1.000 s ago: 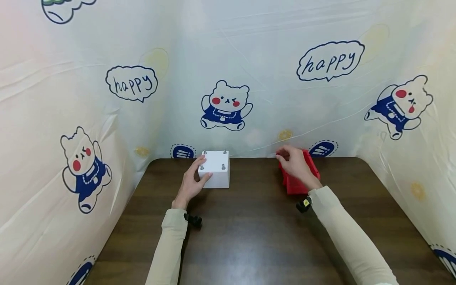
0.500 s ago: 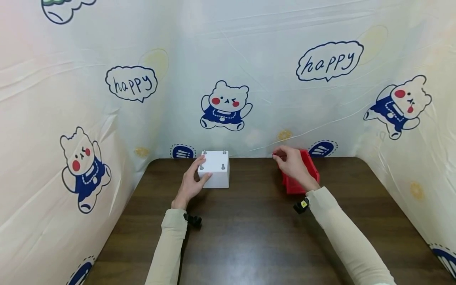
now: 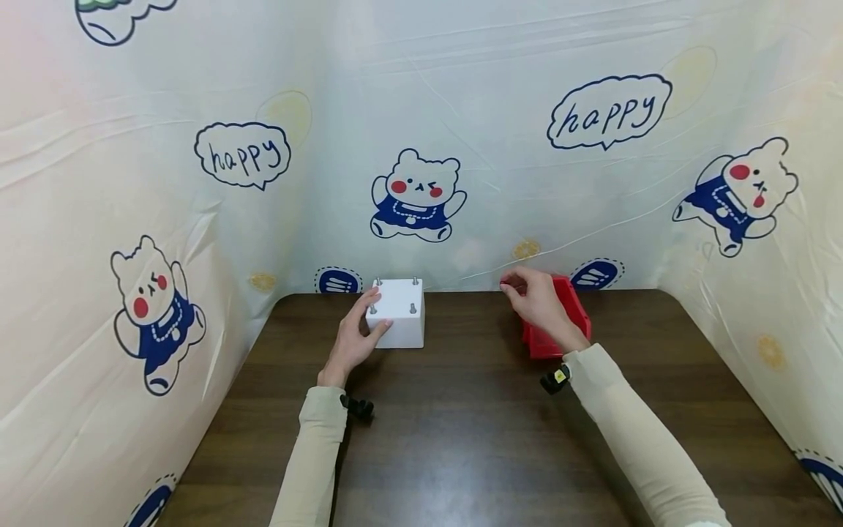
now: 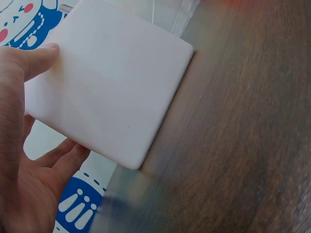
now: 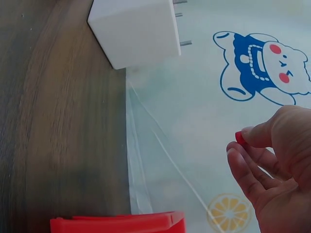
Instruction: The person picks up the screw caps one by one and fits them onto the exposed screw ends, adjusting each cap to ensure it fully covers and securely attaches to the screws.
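Note:
A white box stands on the table toward the back, with several metal bolts sticking up from its top. My left hand grips it from the left side. In the left wrist view, the thumb lies on one face of the white box and other fingers reach around its edge. My right hand is raised above the left part of a red tray. Its thumb and fingertips pinch a small red piece, mostly covered by the fingers. In the right wrist view the bolts point sideways.
The dark wooden table ends at a patterned cloth that hangs behind and along both sides. Part of the red tray's rim shows at the bottom of the right wrist view. A stretch of table separates the box from the tray.
My right hand has shifted slightly left, away from the tray and toward the white box, with the small red piece in its fingers. The left hand and the box have stayed put.

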`<state>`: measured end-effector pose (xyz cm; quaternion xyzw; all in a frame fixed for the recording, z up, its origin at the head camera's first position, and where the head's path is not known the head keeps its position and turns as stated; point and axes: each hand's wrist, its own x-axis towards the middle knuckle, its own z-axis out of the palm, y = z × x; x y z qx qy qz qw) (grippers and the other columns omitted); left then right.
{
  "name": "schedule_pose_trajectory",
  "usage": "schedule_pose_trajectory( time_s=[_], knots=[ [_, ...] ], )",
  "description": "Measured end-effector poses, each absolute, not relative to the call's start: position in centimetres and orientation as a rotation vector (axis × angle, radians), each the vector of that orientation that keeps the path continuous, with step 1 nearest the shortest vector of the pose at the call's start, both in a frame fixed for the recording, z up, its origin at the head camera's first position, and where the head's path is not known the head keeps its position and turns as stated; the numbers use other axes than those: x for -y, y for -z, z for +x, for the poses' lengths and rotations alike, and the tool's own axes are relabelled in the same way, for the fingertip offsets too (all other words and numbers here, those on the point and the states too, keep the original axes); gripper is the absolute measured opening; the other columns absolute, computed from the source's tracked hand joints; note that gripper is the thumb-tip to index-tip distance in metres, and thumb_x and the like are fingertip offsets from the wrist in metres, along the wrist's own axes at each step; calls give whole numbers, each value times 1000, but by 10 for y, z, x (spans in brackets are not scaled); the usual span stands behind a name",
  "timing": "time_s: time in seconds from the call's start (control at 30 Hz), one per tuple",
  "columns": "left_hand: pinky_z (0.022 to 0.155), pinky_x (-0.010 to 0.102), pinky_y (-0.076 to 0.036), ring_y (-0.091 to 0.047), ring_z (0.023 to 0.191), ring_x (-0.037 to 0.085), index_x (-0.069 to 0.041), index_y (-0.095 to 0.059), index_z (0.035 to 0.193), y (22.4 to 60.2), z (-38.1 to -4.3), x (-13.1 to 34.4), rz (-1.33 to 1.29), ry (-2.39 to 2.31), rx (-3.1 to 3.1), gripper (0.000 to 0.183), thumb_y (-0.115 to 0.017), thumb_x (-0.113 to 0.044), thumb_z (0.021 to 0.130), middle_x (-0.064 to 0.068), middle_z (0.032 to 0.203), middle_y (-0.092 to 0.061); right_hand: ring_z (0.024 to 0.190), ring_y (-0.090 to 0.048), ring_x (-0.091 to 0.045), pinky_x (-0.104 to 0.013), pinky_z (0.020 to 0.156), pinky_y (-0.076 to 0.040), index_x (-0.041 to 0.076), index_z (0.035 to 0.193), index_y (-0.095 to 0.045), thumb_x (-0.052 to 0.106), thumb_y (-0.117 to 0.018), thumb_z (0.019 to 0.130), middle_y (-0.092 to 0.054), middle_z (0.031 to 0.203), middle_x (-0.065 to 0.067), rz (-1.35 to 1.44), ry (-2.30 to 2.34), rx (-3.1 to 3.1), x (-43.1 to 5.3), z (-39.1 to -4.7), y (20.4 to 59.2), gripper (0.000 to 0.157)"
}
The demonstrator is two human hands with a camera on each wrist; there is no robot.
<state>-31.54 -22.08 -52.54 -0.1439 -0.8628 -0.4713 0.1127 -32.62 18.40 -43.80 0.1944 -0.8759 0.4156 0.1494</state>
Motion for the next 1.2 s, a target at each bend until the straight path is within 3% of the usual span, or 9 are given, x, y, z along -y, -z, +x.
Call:
schedule_pose_trajectory(
  time_s=[0.23, 1.0, 1.2],
  knots=[
    [120, 64, -40, -29, 162, 28, -29, -49, 159, 525, -315, 220, -424, 1377, 2535, 61, -72, -38, 104, -8, 175, -31, 93, -71, -28, -51, 90, -65, 4, 114, -75, 5, -73, 100, -76, 107, -14, 604, -1178, 2487, -176, -325, 435, 14],
    [121, 63, -40, -29, 162, 27, -29, -49, 158, 524, -316, 221, -432, 1385, 2532, 60, -73, -36, 103, -9, 175, -32, 90, -73, -22, -43, 88, -66, 12, 114, -76, 10, -76, 100, -78, 110, -9, 625, -1193, 2469, -160, -322, 431, 15],
    [122, 64, -39, -30, 162, 27, -29, -50, 158, 524, -315, 220, -432, 1392, 2527, 60, -73, -36, 103, -9, 175, -32, 87, -73, -22, -43, 85, -66, 9, 114, -77, 9, -76, 99, -79, 107, -11, 655, -1208, 2448, -157, -322, 434, 15]
  ],
)
